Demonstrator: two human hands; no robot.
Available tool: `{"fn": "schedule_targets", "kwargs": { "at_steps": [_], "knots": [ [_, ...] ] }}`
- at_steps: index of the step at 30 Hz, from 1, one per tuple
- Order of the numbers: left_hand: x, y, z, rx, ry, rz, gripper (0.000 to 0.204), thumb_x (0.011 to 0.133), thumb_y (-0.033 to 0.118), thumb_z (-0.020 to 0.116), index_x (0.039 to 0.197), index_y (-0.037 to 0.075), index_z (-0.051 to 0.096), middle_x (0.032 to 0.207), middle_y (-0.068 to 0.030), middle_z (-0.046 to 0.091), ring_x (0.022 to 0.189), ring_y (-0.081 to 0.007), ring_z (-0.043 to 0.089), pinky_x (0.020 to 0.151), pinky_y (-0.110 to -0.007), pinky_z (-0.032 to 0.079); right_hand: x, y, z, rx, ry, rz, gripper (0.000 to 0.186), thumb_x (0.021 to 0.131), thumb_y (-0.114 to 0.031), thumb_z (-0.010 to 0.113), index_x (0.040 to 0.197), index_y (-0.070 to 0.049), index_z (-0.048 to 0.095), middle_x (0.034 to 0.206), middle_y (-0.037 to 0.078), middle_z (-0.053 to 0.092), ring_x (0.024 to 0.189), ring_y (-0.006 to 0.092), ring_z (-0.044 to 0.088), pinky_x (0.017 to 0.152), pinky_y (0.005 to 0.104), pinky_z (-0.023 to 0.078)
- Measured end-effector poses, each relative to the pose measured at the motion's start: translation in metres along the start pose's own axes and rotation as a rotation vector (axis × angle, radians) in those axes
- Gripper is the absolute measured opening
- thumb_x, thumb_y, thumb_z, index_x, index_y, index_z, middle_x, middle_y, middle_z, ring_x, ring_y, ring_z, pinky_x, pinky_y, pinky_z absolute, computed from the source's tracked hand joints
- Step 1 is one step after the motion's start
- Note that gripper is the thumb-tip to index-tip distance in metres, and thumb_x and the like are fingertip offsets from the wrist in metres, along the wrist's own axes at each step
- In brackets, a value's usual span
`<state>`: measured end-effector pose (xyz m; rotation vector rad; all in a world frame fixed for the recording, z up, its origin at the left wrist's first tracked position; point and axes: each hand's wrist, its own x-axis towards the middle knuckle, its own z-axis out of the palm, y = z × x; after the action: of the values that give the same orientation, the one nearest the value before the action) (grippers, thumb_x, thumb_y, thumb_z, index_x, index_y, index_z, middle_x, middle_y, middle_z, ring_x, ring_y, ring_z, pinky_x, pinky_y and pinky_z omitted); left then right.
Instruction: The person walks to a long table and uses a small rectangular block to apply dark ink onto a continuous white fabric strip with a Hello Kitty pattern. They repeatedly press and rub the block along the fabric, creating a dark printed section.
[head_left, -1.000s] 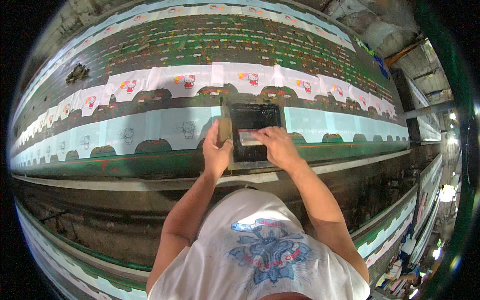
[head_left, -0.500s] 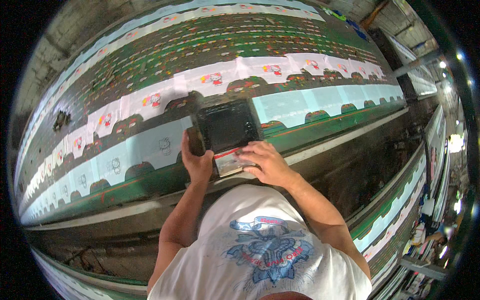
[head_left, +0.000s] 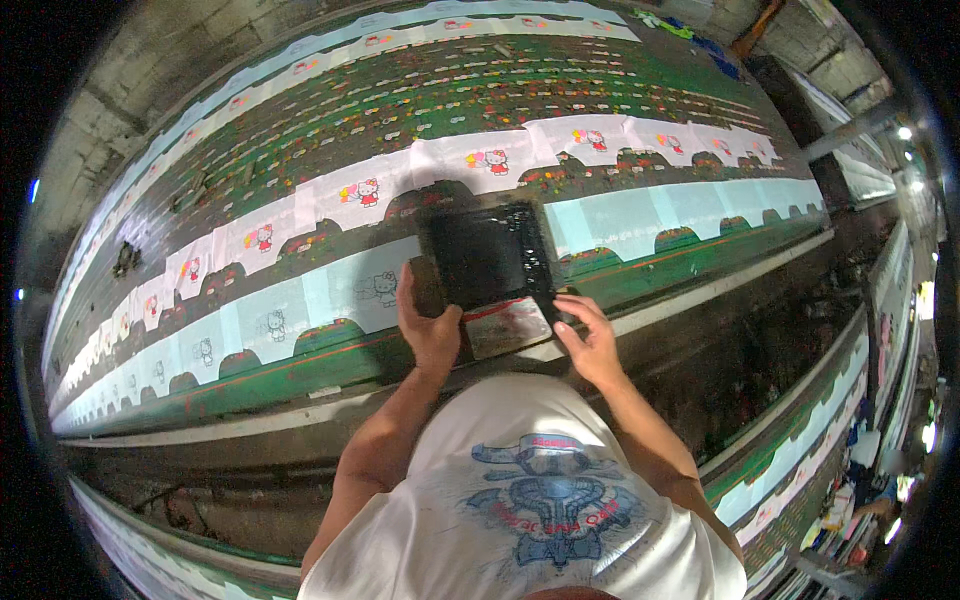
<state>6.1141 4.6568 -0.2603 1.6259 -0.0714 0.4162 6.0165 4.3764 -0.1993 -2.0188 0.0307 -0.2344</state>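
Observation:
A dark rectangular screen-printing frame [head_left: 482, 255] lies over the row of light blue cut pieces [head_left: 625, 218] on the long green table. Its near end has a pale strip [head_left: 508, 328] smeared with red. My left hand [head_left: 430, 325] grips a brown block-like part [head_left: 427, 286] at the frame's left side, thumb and fingers on either side of it. My right hand [head_left: 590, 340] has its fingers and thumb closed around the frame's near right corner. Blue pieces left of the frame carry a dark outline print [head_left: 277, 325]. Whatever lies under the frame is hidden.
Beyond the frame runs a row of pink pieces [head_left: 400, 178] with coloured cartoon prints. The table's near edge has a pale rail [head_left: 690, 290]. Another table with similar pieces [head_left: 790, 455] stands at the right. Green and blue cloths [head_left: 690, 40] lie at the far end.
My right hand has gone from the frame's near strip to its right corner. My left hand keeps its grip. The whole view has shifted slightly; the frame stays over the same spot.

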Motion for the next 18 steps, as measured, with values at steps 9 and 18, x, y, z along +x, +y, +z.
{"fn": "schedule_targets", "kwargs": {
  "at_steps": [9,18],
  "knots": [
    [-0.013,0.016,0.055,-0.053,-0.014,-0.157,0.104,0.075,-0.016,0.073,0.173,-0.01,0.039,0.172,-0.0245,0.052,0.16,-0.0324,0.052,0.134,-0.041,0.039,0.02,0.014,-0.065,-0.251,-0.121,-0.329,0.039,0.095,-0.006,0.085,0.133,-0.008,0.078,0.138,0.015,0.074,0.128,0.0401,0.071,0.11,0.0502,0.058],
    [-0.013,0.019,0.065,-0.229,-0.008,-0.253,0.106,0.077,-0.024,0.068,0.175,-0.01,0.032,0.173,-0.0224,0.051,0.159,-0.03,0.052,0.133,-0.041,0.039,0.05,-0.014,-0.034,-0.634,-0.484,-0.64,0.037,0.094,-0.013,0.075,0.131,-0.007,0.075,0.133,0.013,0.071,0.128,0.0362,0.066,0.11,0.0493,0.056]
  ]
}}
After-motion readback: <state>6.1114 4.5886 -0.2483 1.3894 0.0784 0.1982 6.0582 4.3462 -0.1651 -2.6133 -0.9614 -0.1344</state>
